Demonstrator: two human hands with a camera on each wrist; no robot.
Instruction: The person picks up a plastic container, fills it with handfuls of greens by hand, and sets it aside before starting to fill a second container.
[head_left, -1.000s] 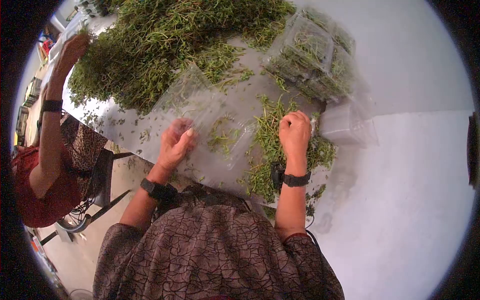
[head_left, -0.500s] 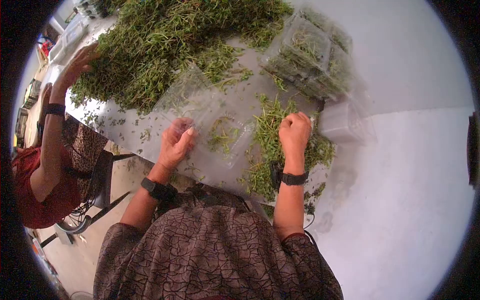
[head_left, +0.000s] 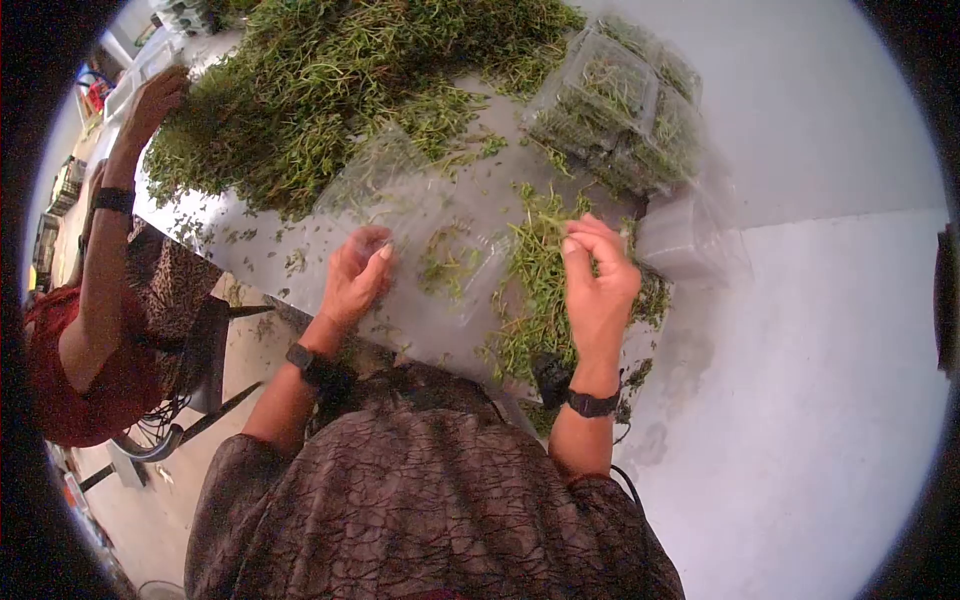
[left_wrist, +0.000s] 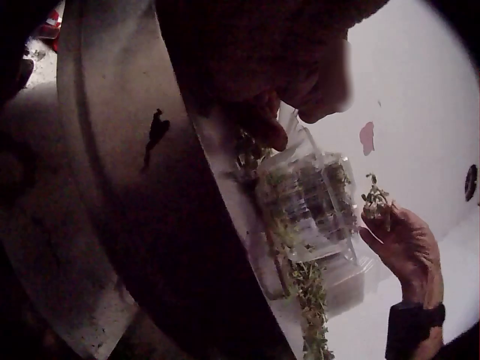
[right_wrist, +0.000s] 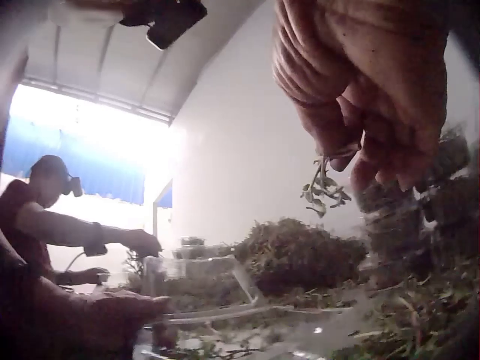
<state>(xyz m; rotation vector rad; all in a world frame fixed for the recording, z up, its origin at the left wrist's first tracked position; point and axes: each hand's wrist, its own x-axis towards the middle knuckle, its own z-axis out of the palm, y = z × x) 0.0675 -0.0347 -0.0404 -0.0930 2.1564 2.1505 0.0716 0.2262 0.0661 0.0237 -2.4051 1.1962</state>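
An open clear clamshell container (head_left: pixel 445 255) lies on the table in front of me with a few green sprigs inside. My left hand (head_left: pixel 362 268) holds its near left edge, and the plastic sits between thumb and fingers (left_wrist: pixel 270 129). My right hand (head_left: pixel 598 268) is raised over a loose heap of herbs (head_left: pixel 540 290) just right of the container. It pinches a small sprig (right_wrist: pixel 324 186) at its fingertips. The left wrist view also shows that sprig (left_wrist: pixel 375 201) above the right hand (left_wrist: pixel 405 244).
A big pile of green herbs (head_left: pixel 330 90) covers the far side of the table. Filled clamshells (head_left: pixel 620 110) are stacked at the far right, with empty clear containers (head_left: pixel 685 240) beside them. Another person's hand (head_left: pixel 155 95) reaches into the pile from the left. The table edge (head_left: pixel 300 320) runs close to my body.
My right hand was a fist pressed on the loose herbs; it has lifted, turned and now pinches a sprig. The left hand has barely moved. The other person's hand shifted at the pile.
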